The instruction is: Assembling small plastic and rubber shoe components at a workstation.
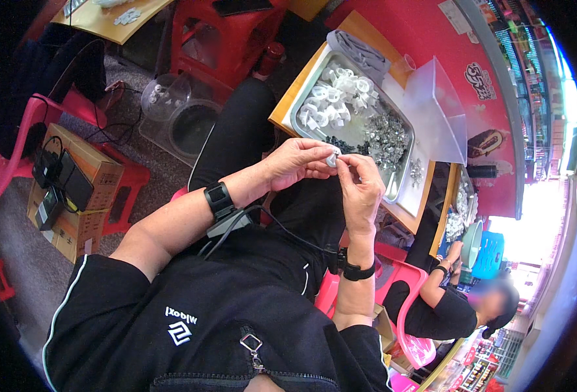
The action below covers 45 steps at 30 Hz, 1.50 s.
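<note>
Between the fingertips of the left hand [296, 163] and the right hand [362, 186], both grips pinched together on it, a small white plastic piece [331, 159] is held above the lap, just before the metal tray [393, 189] of white and grey parts on the bench [282, 112].
</note>
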Available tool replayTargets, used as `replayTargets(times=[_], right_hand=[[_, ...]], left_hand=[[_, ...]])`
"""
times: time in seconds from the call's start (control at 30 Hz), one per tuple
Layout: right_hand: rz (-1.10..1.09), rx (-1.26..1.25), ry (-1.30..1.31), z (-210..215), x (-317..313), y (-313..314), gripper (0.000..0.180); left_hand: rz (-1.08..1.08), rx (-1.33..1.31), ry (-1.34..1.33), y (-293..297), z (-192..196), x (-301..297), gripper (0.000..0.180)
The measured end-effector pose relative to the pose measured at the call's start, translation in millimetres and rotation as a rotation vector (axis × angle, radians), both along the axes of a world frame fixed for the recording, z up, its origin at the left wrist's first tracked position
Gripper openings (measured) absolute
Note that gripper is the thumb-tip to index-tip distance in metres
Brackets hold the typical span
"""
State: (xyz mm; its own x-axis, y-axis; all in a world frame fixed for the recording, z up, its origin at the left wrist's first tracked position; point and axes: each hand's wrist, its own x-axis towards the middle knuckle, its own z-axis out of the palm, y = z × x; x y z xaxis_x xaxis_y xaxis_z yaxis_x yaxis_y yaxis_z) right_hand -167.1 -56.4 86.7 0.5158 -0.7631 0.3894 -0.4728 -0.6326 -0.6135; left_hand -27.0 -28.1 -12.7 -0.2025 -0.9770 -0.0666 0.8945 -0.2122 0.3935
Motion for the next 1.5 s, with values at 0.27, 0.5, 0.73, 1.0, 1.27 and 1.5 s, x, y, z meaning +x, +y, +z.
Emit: replayTargets(times=[0.27,0.5,0.73,1.0,1.27,1.5], right_hand=[[-0.025,-0.027,0.146,1.1,-0.2,6.8,0.007],[-0.037,0.046,0.201,5.9,-3.6,16.6,0.01],[0.071,-0.055,0.205,7.7,-8.3,18.4,0.015],[0.122,-0.169,0.307,8.1,-15.0,9.4,0.029],[0.216,-0.357,0.353,-1.2,-22.2,2.5,0.027],[0.205,-0.471,0.371,-12.1,-27.4,15.7,0.023]], left_hand=[[0.037,-0.001,-0.087,-0.2,-3.4,-7.0,0.025],[0.045,-0.019,-0.194,-0.1,1.2,-6.6,0.024],[-0.07,-0.003,-0.034,-0.1,-9.5,-6.8,0.026],[-0.167,0.021,-0.044,-1.2,-12.3,-8.2,0.03],[-0.174,-0.006,-0.066,-0.6,-14.8,-10.4,0.029],[-0.134,0.05,-0.188,3.5,-7.5,-16.3,0.024]])
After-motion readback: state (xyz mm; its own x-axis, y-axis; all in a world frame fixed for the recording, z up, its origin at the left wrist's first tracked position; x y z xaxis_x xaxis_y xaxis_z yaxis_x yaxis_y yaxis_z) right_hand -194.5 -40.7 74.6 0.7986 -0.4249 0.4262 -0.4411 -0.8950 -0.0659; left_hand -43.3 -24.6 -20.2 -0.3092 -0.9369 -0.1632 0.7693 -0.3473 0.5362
